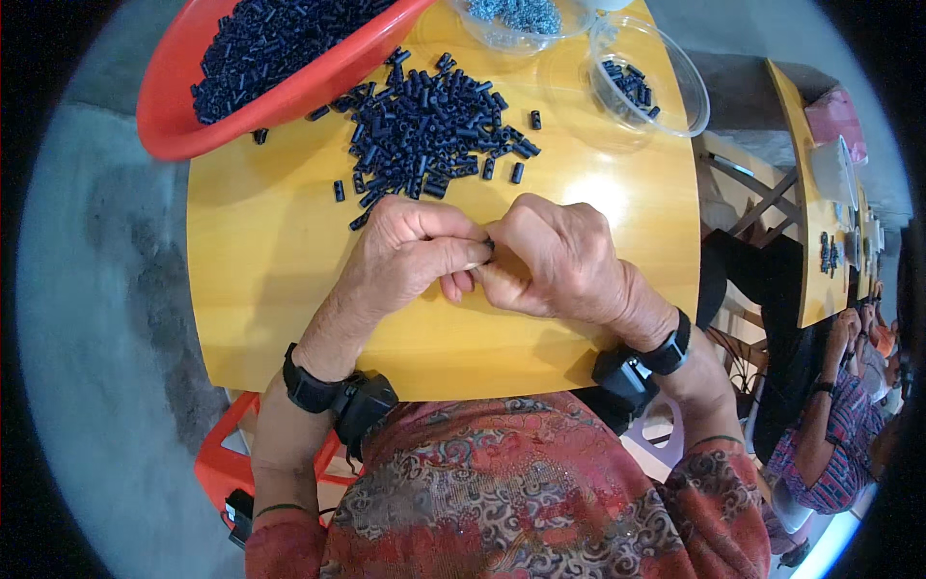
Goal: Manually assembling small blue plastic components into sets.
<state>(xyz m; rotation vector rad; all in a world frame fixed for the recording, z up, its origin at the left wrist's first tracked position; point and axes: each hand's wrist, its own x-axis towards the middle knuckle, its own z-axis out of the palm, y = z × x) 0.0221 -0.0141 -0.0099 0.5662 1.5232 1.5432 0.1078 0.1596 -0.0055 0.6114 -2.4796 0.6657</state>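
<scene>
Over the middle of the yellow table (260,318), my two hands meet with their fingertips close together. My left hand (410,253) pinches a small black tubular piece (489,247) between thumb and forefinger; most of it is hidden by the fingers. Curled against the same piece is my right hand (555,256), its fingers closed; whether it grips anything else cannot be seen. Just beyond the hands lies a loose heap of short black tubes (424,125), with a few strays around its edge.
A red basin (159,121) full of black tubes stands at the far left. Far right are a clear bowl (696,92) with some black tubes and a clear bowl (502,37) of small silvery metal parts. Another person (830,444) sits at a separate table (815,280) on the right.
</scene>
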